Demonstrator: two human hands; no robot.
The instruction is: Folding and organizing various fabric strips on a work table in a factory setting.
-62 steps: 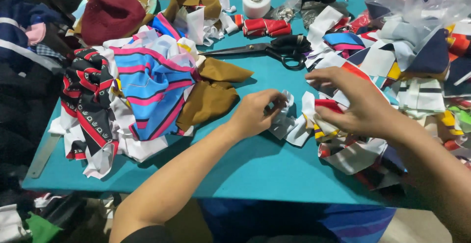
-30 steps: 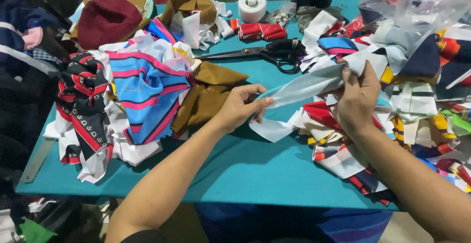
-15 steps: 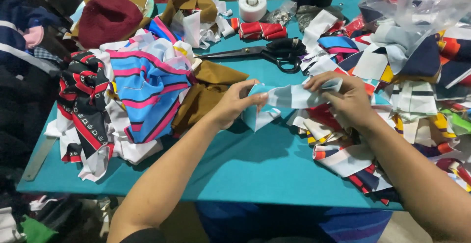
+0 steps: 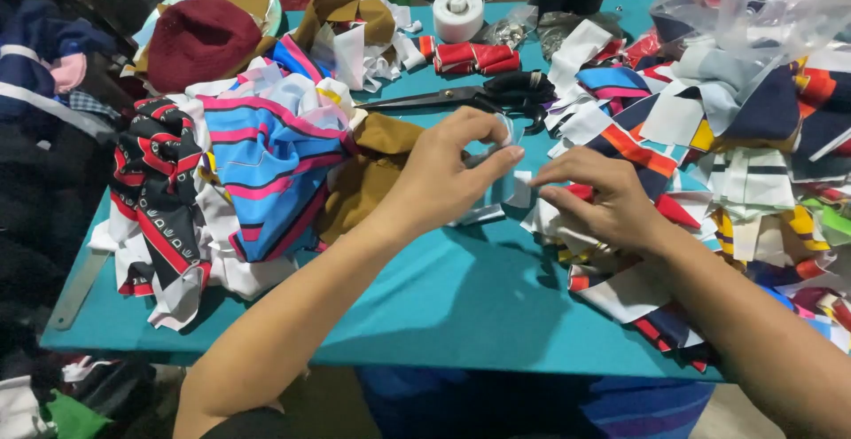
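My left hand (image 4: 448, 173) and my right hand (image 4: 603, 200) meet over the middle of a teal table (image 4: 461, 306). Between them they pinch a small pale blue-grey fabric strip (image 4: 498, 189), folded short, its lower end touching the table. The left thumb and fingers grip its left side; the right fingertips touch its right edge. Under my right hand lies a heap of striped and coloured fabric scraps (image 4: 638, 253). Black-handled scissors (image 4: 479, 95) lie just beyond my hands.
A pile of striped blue-pink, black-red and brown cloth (image 4: 257, 164) fills the table's left side. A maroon hat (image 4: 199, 36), a white tape roll (image 4: 458, 12) and a clear plastic bag (image 4: 762, 5) sit at the back. A metal ruler (image 4: 75, 288) lies at the left edge.
The pale strip was stretched wide between my hands a second ago. My hands have come together and the strip is now folded into a short piece.
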